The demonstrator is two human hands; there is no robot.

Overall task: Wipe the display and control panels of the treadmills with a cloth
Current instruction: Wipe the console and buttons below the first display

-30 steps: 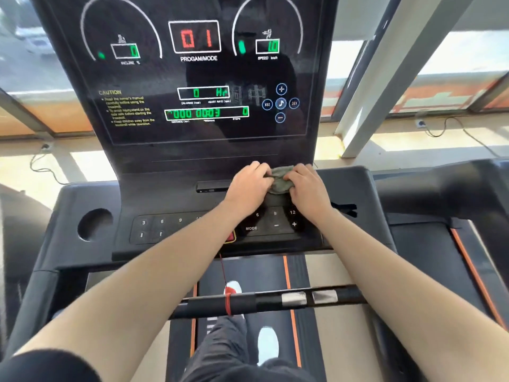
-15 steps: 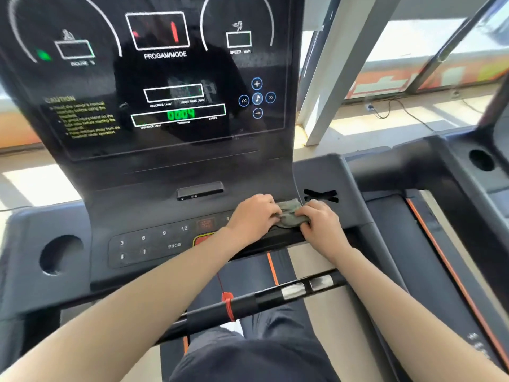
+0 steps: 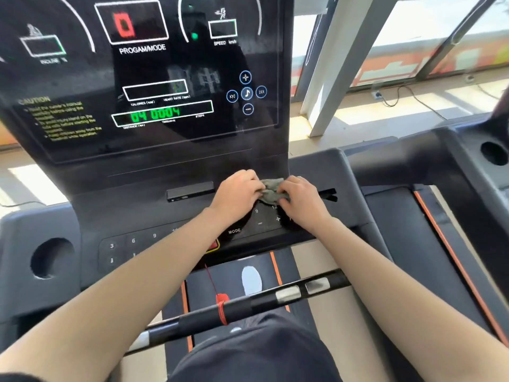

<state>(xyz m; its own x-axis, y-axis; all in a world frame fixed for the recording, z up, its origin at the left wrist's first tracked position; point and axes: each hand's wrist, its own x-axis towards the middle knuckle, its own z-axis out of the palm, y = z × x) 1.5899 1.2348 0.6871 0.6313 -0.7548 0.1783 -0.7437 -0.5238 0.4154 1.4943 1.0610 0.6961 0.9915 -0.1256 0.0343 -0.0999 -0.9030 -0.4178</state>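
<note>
A crumpled grey-green cloth [image 3: 271,191] rests on the upper right part of the treadmill's control panel [image 3: 154,241], just below the tall black display [image 3: 154,86]. My left hand [image 3: 237,193] grips the cloth's left side and my right hand [image 3: 301,198] grips its right side, fingers curled into the fabric. Both hands sit above the MODE, minus and plus keys. The display shows lit green and red digits. My left forearm hides the red stop button and some number keys.
A black handlebar [image 3: 248,307] with silver pulse sensors and a red safety cord crosses below my arms. A round cup holder [image 3: 51,261] is at the left. A second treadmill [image 3: 440,216] stands at the right. Windows, a white pillar and a floor cable lie behind.
Both hands with the cloth have slid up the panel from its lower right edge, uncovering the MODE and plus keys. The camera view has shifted and the display digits changed.
</note>
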